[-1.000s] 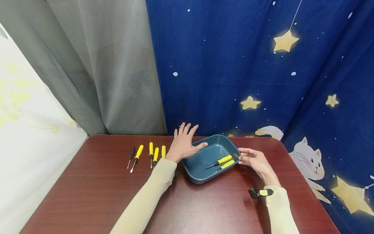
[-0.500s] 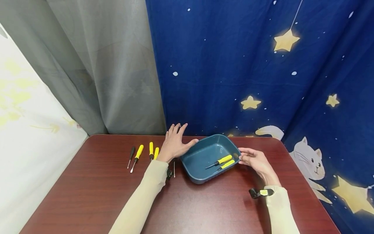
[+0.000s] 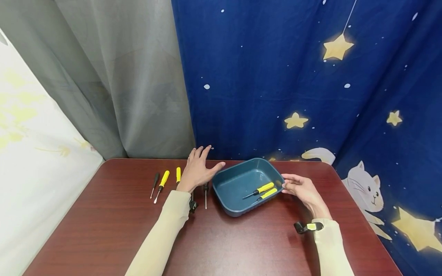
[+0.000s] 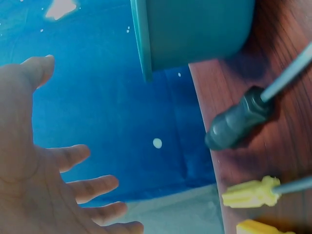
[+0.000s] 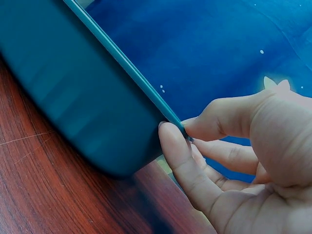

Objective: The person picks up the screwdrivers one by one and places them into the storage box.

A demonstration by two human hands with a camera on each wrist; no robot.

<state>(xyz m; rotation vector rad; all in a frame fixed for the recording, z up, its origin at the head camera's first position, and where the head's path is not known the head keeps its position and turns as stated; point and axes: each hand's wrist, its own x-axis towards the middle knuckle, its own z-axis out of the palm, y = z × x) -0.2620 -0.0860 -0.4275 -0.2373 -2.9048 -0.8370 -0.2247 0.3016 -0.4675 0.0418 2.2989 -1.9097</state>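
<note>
Drawn leftward from over the blue tray (image 3: 230, 191) with left hand (image 3: 196, 173) spread, empty; pinching its rim (image 5: 125, 64) with right hand (image 3: 303, 191); seemingly turning to the loose screwdrivers (image 3: 164, 179).

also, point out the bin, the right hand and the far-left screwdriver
Bin (image 3: 232, 192): head view, on its bare inner floor.
Right hand (image 3: 304, 191): head view, on the back of the hand.
Far-left screwdriver (image 3: 156, 181): head view, on its black handle.

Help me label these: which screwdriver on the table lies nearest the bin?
The black-handled screwdriver beside the bin; yellow ones lie farther off, the other black one farthest.
</note>
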